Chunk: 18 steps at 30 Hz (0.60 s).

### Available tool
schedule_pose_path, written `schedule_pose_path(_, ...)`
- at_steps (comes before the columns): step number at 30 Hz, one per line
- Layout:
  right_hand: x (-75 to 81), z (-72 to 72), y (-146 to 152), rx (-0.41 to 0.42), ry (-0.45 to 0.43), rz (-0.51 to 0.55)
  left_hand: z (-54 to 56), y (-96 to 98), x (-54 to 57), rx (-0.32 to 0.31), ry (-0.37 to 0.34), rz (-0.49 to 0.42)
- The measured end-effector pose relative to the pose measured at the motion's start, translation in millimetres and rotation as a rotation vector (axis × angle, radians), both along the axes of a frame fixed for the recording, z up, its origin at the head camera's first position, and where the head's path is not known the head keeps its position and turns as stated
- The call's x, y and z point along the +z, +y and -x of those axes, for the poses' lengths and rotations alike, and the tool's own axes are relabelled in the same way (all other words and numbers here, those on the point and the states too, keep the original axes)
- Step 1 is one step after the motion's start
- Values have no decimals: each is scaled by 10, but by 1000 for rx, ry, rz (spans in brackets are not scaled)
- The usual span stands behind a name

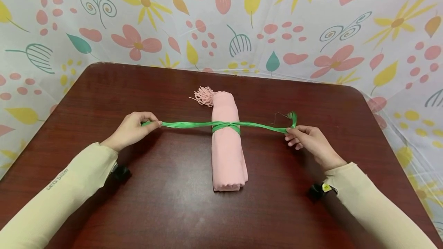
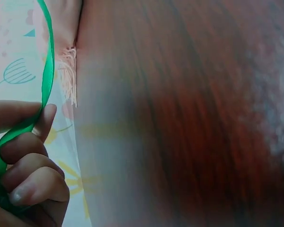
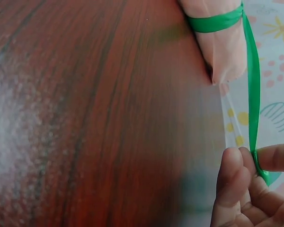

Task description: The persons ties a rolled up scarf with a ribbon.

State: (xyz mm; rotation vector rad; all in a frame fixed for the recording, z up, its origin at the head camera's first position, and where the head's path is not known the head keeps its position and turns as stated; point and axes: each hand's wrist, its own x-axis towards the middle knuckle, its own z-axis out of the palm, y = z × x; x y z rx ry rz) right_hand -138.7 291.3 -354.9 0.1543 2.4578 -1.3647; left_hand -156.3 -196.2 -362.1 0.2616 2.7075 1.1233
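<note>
A rolled pink cloth [image 1: 226, 160] with a fringe [image 1: 204, 96] at its far end lies lengthwise on the table. Round its middle goes a green ribbon [image 1: 187, 125], crossed on top, its two ends drawn out sideways nearly level. My left hand [image 1: 133, 128] pinches the left end between thumb and forefinger; in the left wrist view the ribbon [image 2: 48, 71] runs back into the curled fingers. On the other side my right hand [image 1: 313, 143] pinches the right end, and a short frayed tail [image 1: 293, 118] stands up beyond the fingertips.
The dark brown wooden table [image 1: 166, 210] has rounded far corners. Behind it hangs a white curtain [image 1: 214, 22] printed with flowers and leaves. Each wrist carries a small black camera, one by the left sleeve [image 1: 76, 180] and one by the right sleeve [image 1: 373, 206].
</note>
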Motion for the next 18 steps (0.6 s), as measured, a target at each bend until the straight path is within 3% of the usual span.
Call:
schedule_pose_path(10, 24, -23, 13, -13, -35, -72, 28, 55, -7, -85, 99, 82)
schedule_pose_path(18, 34, -57, 38, 23, -70, -76, 17, 82, -2, -93, 122, 140)
